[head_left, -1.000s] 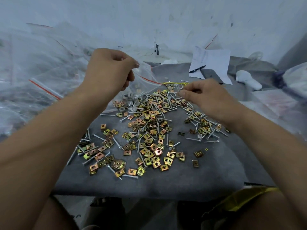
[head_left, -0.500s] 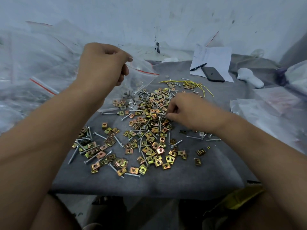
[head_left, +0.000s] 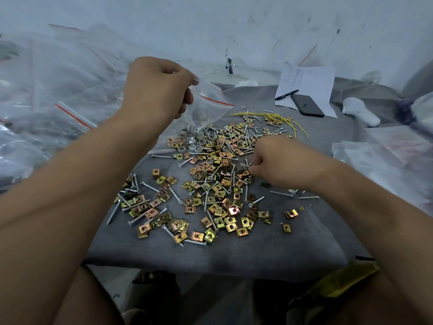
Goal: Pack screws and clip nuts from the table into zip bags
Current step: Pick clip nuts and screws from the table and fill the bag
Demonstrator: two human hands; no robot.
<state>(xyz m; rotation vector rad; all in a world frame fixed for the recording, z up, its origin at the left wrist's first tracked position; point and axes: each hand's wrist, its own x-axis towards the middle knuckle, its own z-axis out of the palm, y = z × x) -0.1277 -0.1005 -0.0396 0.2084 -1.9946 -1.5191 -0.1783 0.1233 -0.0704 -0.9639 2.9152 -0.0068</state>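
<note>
Left hand (head_left: 159, 90) is raised over the far-left part of the bench (head_left: 234, 254), fingers curled and pinching the red-striped mouth of a clear zip bag (head_left: 206, 106); the bag hangs down-right w/ its lower end touching the pile, a few grey pieces visible inside. Right hand (head_left: 278, 165) sits low at the right side of the pile, fingertips pinched together on a screw (head_left: 246, 165); exact grip partly hidden by the knuckles. Screws (head_left: 173, 193) lie scattered every which way, no common direction: the near-left ones run mostly diagonal, long axis near-left to far-right, others point toward the far edge. Clip nuts (head_left: 232, 211) lie flat, mixed in w/ them, thickest at bench centre, thinning toward the near edge; 2 lone ones sit apart toward the right edge. Both kinds too many to count, dozens each. Approx 5 grey round washers (head_left: 195, 147) sit just under the bag. Yellow wire ties (head_left: 281, 118) lie at the far side of the pile. Near the far-right corner: 1 sheet of paper (head_left: 309, 83), 1 pen (head_left: 287, 95) and 1 dark phone (head_left: 307, 105) on it, 1 white object (head_left: 360, 111) beyond. Heaps of filled clear bags (head_left: 46, 90) crowd the left edge, more plastic at the right.
</note>
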